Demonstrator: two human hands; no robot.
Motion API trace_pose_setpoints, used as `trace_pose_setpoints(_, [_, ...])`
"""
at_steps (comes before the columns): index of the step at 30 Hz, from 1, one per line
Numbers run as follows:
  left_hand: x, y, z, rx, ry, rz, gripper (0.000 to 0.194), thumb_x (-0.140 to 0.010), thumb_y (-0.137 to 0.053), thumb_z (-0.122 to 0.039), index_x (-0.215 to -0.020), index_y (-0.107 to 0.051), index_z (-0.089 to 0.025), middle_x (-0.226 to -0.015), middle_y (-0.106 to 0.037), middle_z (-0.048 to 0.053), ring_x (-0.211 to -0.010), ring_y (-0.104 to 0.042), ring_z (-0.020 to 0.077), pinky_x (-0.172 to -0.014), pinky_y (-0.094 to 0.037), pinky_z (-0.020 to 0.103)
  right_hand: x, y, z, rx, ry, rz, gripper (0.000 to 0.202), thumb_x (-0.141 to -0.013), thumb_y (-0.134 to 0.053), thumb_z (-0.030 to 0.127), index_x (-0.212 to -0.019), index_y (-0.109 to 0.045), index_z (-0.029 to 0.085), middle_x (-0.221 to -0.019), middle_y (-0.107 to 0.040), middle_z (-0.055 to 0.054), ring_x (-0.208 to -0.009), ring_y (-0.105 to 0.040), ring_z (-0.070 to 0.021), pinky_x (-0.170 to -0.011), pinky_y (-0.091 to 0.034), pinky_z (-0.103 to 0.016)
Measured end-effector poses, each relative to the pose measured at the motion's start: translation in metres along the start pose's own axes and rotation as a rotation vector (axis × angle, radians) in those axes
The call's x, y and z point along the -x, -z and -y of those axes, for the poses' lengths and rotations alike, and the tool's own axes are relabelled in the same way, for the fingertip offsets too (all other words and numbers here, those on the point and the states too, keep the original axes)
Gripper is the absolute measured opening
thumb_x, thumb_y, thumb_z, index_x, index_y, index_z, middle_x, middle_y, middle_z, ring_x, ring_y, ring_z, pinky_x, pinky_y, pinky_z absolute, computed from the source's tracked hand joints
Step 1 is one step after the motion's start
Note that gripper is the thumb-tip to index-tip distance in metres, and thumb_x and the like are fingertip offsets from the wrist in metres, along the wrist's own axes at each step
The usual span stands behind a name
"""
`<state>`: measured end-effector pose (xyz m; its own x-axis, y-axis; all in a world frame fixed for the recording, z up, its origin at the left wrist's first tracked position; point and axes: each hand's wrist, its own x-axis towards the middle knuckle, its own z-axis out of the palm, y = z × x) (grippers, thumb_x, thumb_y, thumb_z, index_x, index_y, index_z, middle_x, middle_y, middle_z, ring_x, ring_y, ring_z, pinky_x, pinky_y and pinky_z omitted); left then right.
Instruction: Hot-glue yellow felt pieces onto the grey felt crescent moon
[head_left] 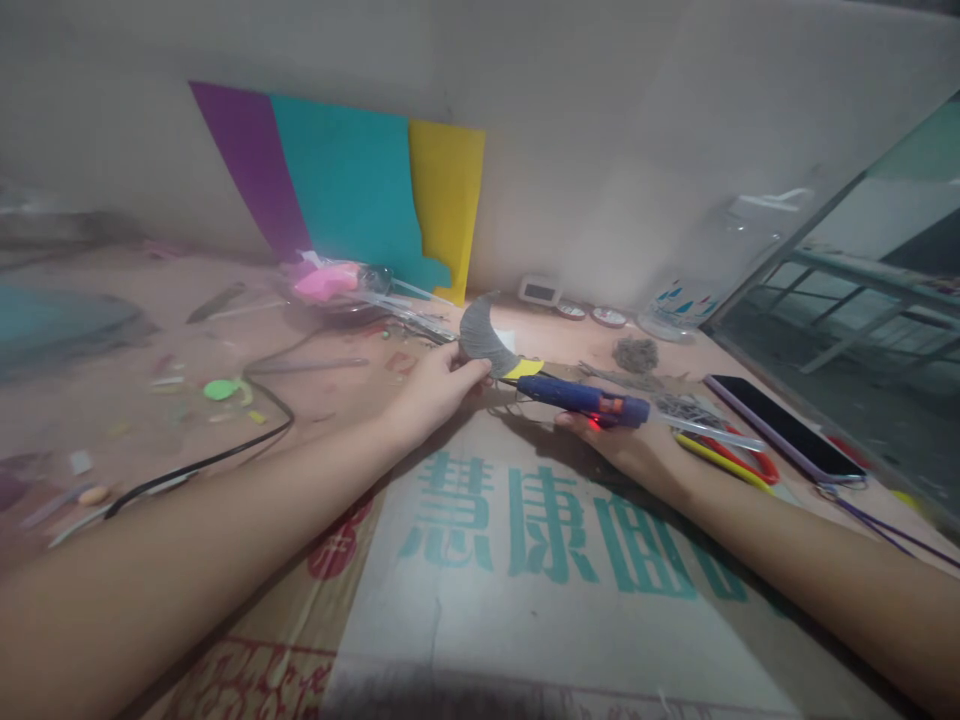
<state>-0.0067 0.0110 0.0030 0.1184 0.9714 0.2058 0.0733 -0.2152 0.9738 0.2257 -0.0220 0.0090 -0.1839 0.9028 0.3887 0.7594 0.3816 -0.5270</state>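
A grey crescent-shaped piece [484, 335] is pinched between the thumb and fingers of my left hand [446, 385], above the table's middle. My right hand [611, 440] is closed round a dark blue glue gun [574, 396], whose small red light glows. The gun's nozzle points left, close to the lower end of the crescent. A yellow piece [526, 369] lies between the crescent and the gun; whether it is joined to either I cannot tell. A clear glue stick [712, 433] sticks out of the gun's back end.
Purple, teal [352, 180] and yellow sheets lean on the wall. A pink item in clear wrap [328, 283] lies before them. A black cable [217, 455] crosses the left. At the right are red-and-yellow-handled pliers [724, 460], a phone [784, 425] and a clear bottle [686, 290].
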Motion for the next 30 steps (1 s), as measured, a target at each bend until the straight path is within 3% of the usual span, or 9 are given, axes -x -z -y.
trace_pose_setpoints(13, [-0.003,0.001,0.007,0.015,-0.024,0.013,0.015,-0.077,-0.059,-0.029,-0.069,-0.057,-0.017,-0.063,-0.058,-0.001,-0.06,-0.051,0.0123,-0.059,-0.037,0.025,0.001,0.002,0.003,-0.026,-0.031,0.005,0.027,-0.076,-0.069,0.048,-0.076,-0.063,0.022,-0.063,-0.06,0.001,-0.058,-0.058,-0.0176,-0.052,-0.047,-0.029])
trace_pose_setpoints(21, [-0.002,0.0,0.005,0.048,0.007,0.0,0.013,-0.075,-0.06,-0.029,-0.072,-0.058,-0.016,-0.065,-0.059,-0.001,-0.06,-0.051,0.0127,-0.059,-0.037,0.025,0.0,-0.002,-0.013,-0.016,-0.023,-0.054,0.024,-0.075,-0.071,0.047,-0.081,-0.069,0.024,-0.072,-0.07,-0.001,-0.068,-0.067,-0.0231,-0.061,-0.055,-0.034])
trace_pose_setpoints(30, [-0.002,-0.001,0.006,0.09,0.022,0.002,0.013,-0.076,-0.06,-0.029,-0.078,-0.059,-0.016,-0.068,-0.06,-0.001,-0.062,-0.053,0.0123,-0.06,-0.038,0.025,0.0,0.0,-0.014,-0.061,0.005,-0.041,0.024,-0.077,-0.071,0.045,-0.086,-0.07,0.023,-0.081,-0.074,-0.002,-0.075,-0.069,-0.0237,-0.069,-0.057,-0.036])
